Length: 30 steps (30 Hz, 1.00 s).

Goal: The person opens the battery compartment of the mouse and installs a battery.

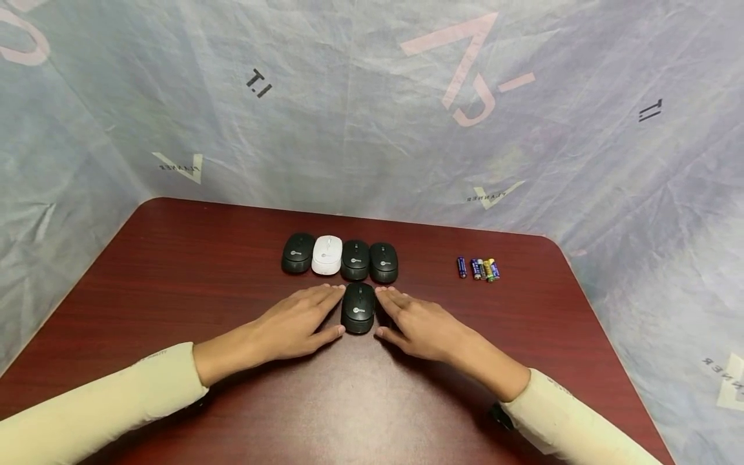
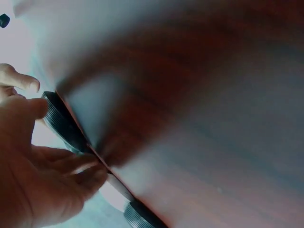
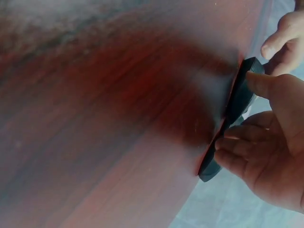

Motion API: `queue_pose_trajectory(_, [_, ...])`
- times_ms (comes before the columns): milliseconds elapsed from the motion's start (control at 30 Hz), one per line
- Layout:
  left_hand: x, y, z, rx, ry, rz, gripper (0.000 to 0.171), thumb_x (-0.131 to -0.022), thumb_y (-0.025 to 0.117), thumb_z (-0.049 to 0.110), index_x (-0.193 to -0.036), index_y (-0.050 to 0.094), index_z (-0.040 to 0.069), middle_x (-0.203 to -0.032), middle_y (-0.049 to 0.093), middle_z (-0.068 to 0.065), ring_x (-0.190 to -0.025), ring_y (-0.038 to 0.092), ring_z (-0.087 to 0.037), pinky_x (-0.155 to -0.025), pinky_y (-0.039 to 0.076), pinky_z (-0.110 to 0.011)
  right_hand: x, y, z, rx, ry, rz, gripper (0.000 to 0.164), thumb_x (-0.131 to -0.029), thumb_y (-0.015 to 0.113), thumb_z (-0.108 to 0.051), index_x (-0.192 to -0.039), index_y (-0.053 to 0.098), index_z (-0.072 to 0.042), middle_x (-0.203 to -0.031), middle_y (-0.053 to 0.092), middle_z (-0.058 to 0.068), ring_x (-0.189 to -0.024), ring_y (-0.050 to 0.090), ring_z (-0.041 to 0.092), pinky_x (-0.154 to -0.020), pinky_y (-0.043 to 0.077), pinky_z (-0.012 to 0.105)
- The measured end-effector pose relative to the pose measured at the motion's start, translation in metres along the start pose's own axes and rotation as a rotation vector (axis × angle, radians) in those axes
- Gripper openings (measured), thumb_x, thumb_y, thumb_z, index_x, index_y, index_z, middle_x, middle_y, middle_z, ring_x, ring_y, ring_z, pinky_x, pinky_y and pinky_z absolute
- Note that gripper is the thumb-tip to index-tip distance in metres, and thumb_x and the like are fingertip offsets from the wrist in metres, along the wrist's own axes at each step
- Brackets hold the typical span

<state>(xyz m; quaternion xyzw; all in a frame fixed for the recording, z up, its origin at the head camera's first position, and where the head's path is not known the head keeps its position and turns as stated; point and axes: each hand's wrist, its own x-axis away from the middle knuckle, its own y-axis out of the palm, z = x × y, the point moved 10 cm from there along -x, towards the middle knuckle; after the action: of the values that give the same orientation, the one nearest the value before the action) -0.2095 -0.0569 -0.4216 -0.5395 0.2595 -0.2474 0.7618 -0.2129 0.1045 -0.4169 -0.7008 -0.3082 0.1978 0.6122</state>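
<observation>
"So, where does the lone black, rounded plastic mouse (image 1: pixel 358 307) lie?"

"About midway between the left and right edges of the dark red wood-grained desk (image 1: pixel 360 413), long axis pointing to the far edge."

"What's at its sides?"

"The left hand (image 1: pixel 298 323) at its left, the right hand (image 1: pixel 425 327) at its right, neither clearly nearer, both with fingers outstretched and curled round nothing. I can't tell whether every fingertip touches."

"And beyond?"

"Just past it, nearer the far edge, three black plastic mice (image 1: pixel 356 260) and one white plastic mouse (image 1: pixel 327 256) form a side-by-side row; small blue and yellow cylindrical batteries (image 1: pixel 487 269) lie towards the far right corner."
</observation>
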Motion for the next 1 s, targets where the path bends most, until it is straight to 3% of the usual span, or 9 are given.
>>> queue_pose_trajectory(167, [-0.001,0.006,-0.003,-0.047,-0.121,-0.061,0.083,-0.112,0.063,0.054,-0.163,0.050,-0.010,-0.167,0.055,-0.030,-0.161,0.049,-0.049,-0.134,0.042,-0.062,0.000,0.006,0.003,0.018,0.055,-0.048,0.075,-0.117,0.059,-0.049,-0.168,0.047,0.005,-0.174,0.046,0.029,-0.164,0.046,0.044,-0.134,0.044,0.059])
queue_pose_trajectory(267, [-0.003,0.011,-0.002,-0.037,-0.156,-0.094,0.083,-0.113,0.060,0.055,-0.164,0.050,-0.010,-0.169,0.052,-0.031,-0.165,0.043,-0.049,-0.137,0.037,-0.063,-0.002,0.012,0.003,0.011,0.079,-0.081,0.077,-0.118,0.054,-0.054,-0.168,0.046,0.004,-0.177,0.042,0.028,-0.168,0.041,0.042,-0.138,0.038,0.057])
queue_pose_trajectory(600, [-0.007,0.010,0.010,0.039,-0.106,-0.028,0.075,-0.113,0.065,0.040,-0.163,0.047,-0.014,-0.165,0.056,-0.033,-0.157,0.052,-0.052,-0.133,0.042,-0.065,-0.006,0.012,-0.002,-0.026,0.093,-0.056,0.078,-0.119,0.054,-0.049,-0.173,0.036,0.005,-0.176,0.043,0.028,-0.166,0.044,0.042,-0.136,0.042,0.058])
queue_pose_trajectory(767, [-0.008,0.024,0.001,0.123,-0.077,0.017,0.079,-0.113,0.065,0.046,-0.164,0.046,-0.012,-0.166,0.055,-0.032,-0.156,0.050,-0.057,-0.129,0.043,-0.070,-0.008,0.009,-0.007,-0.072,0.063,-0.010,0.073,-0.118,0.060,-0.041,-0.171,0.040,0.006,-0.172,0.049,0.029,-0.161,0.051,0.042,-0.129,0.050,0.060])
queue_pose_trajectory(933, [-0.008,0.024,-0.001,0.209,-0.069,0.017,0.082,-0.108,0.076,0.038,-0.164,0.045,-0.013,-0.166,0.055,-0.032,-0.156,0.048,-0.060,-0.129,0.041,-0.073,-0.009,0.007,-0.008,-0.075,0.047,0.006,0.073,-0.116,0.066,-0.039,-0.168,0.044,0.008,-0.167,0.053,0.033,-0.157,0.057,0.042,-0.125,0.054,0.060])
queue_pose_trajectory(1000, [-0.007,0.016,0.004,0.253,-0.085,-0.002,0.080,-0.106,0.080,0.029,-0.163,0.045,-0.015,-0.165,0.055,-0.033,-0.157,0.047,-0.060,-0.131,0.038,-0.074,-0.009,0.006,-0.008,-0.077,0.041,0.008,0.075,-0.114,0.069,-0.039,-0.167,0.045,0.009,-0.166,0.054,0.034,-0.156,0.058,0.043,-0.124,0.054,0.060])
